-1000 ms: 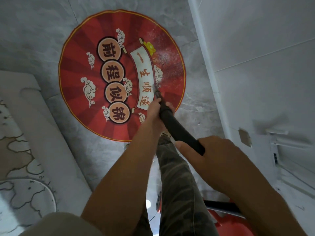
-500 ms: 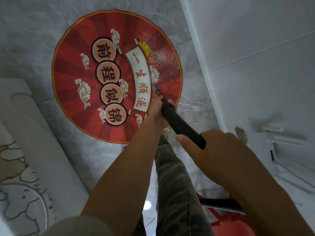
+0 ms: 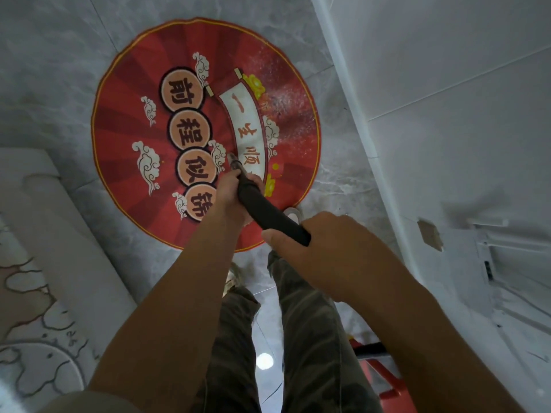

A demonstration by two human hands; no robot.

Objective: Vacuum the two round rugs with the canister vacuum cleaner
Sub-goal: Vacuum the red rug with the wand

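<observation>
Wand [image 3: 268,214] in left hand [image 3: 231,193], right hand [image 3: 323,256]

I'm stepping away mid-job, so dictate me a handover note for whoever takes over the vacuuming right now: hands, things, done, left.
Left hand grips the black wand near its front; right hand grips its rear end.
Nozzle tip points at the middle of the red round rug, beside the white scroll.
Red canister stands behind, lower right.
Done: cannot tell how much.
Left: white dust on the rug's far right part, then the pale patterned rug at the left.
</observation>
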